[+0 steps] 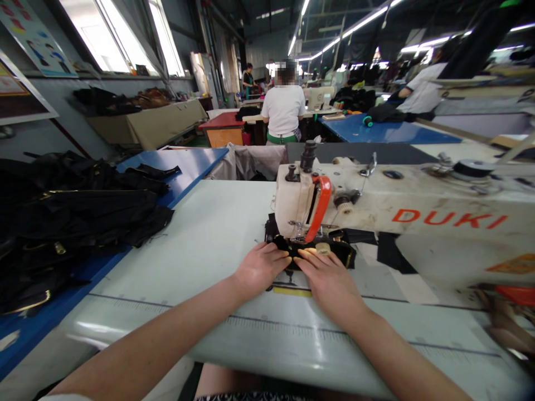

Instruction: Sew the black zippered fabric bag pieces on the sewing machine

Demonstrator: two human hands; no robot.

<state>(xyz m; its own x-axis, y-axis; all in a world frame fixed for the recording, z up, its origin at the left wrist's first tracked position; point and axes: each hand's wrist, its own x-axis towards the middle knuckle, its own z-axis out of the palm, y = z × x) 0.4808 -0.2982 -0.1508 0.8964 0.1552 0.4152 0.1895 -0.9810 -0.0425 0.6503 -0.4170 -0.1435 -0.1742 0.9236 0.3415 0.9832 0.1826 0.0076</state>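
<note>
Beneath the needle end of a white sewing machine [359, 195], black fabric [346, 252] with gold-coloured edging lies on the pale green worktable [217, 228]. The left hand [261, 270] and right hand [330, 278] rest palm down on its near edge, fingers extended and fingertips almost meeting; both are open, neither closed around the cloth. An orange guard [320, 209] curves down just above them.

Along the machine's arm, large orange letters [450, 219] appear to read "DUKI"; an orange label [516, 264] lower on its body is too unclear to read. Ruler markings [267, 322] run along the table's near side, their numerals too small to make out.

Off to the left, a pile of black fabric pieces [83, 217] with gold-coloured zips covers part of a blue table [200, 164]. On the wall above, a poster [37, 36] carries red characters, not legible, over small figures. Beyond the machine, a person in a white shirt [284, 108] sits facing away, near a red-topped table [223, 120].
</note>
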